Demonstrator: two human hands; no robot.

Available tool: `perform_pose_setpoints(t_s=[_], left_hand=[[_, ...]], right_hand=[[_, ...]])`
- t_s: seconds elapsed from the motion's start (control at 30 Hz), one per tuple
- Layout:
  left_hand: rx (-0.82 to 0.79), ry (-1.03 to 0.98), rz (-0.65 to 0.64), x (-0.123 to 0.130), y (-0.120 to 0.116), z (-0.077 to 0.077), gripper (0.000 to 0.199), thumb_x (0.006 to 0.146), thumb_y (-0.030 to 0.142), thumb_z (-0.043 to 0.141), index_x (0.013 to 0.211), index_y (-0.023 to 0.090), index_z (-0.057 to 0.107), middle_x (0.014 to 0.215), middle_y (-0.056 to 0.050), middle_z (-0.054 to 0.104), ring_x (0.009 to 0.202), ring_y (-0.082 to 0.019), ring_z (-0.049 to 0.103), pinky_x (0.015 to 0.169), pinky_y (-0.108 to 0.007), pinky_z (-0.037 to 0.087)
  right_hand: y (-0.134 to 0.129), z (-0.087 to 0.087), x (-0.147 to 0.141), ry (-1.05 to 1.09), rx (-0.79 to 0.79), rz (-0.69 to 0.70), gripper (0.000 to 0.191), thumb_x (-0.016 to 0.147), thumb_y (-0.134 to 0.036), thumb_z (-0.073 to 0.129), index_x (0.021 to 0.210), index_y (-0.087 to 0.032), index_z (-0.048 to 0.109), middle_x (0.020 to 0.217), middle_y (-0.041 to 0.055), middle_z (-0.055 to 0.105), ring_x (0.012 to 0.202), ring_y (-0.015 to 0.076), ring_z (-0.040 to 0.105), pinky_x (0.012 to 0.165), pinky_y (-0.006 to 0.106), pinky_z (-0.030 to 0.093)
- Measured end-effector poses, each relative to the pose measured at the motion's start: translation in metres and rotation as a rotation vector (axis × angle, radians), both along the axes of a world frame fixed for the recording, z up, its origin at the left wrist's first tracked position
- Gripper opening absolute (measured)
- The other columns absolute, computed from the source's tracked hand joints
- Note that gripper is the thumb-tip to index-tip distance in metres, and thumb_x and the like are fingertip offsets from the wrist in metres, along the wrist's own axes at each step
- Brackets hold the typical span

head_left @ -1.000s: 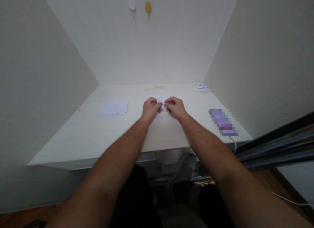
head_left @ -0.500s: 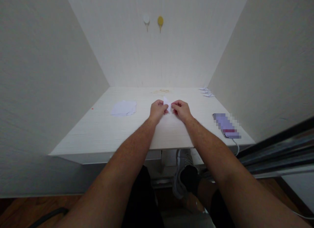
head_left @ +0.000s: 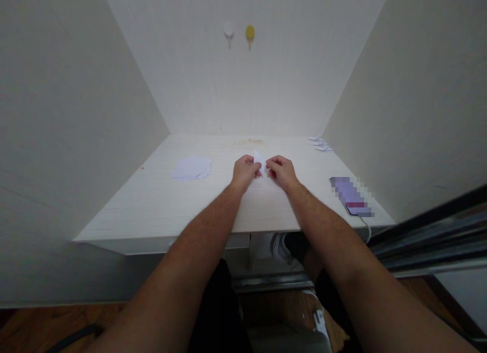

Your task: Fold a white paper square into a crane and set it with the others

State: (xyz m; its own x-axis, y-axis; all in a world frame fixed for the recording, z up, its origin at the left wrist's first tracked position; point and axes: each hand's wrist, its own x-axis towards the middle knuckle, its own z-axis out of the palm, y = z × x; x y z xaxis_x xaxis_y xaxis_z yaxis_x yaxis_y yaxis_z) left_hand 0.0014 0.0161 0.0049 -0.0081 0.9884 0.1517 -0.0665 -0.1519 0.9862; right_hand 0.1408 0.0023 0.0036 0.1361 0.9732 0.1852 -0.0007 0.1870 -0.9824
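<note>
- My left hand [head_left: 245,170] pinches the small white paper [head_left: 258,157] between thumb and fingers, over the desk [head_left: 262,206].
- My right hand [head_left: 280,170] curls beside its right edge; whether those fingertips grip it, I cannot tell.
- Paper sheets [head_left: 192,168] lie left, folded pieces [head_left: 322,146] far right.

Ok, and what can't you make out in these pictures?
In the head view:
Small paper: its folds, partly covered by the left fingers.
Right fingers: too small to tell whether they touch it.
Phone: screen, hidden by pixelation.
Folded papers: creases, too small.
Shoe: partly hidden by the desk.
</note>
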Motion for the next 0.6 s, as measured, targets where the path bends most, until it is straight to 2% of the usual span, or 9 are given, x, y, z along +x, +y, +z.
perform_pose_setpoints(t_s=[0.6], left_hand=[[0.016, 0.015, -0.028, -0.0014, 0.001, -0.0017, 0.015, 0.063, 0.018, 0.066, 0.073, 0.019, 0.055, 0.048, 0.003, 0.059, 0.04, -0.012, 0.054, 0.043, -0.021, 0.038]], right_hand=[[0.0016, -0.003, 0.0011, -0.033, 0.002, 0.015, 0.019, 0.068, -0.037, 0.068, 0.067, -0.02, 0.061, 0.047, -0.0037, 0.056, 0.041, 0.0103, 0.047, 0.044, 0.023, 0.035]])
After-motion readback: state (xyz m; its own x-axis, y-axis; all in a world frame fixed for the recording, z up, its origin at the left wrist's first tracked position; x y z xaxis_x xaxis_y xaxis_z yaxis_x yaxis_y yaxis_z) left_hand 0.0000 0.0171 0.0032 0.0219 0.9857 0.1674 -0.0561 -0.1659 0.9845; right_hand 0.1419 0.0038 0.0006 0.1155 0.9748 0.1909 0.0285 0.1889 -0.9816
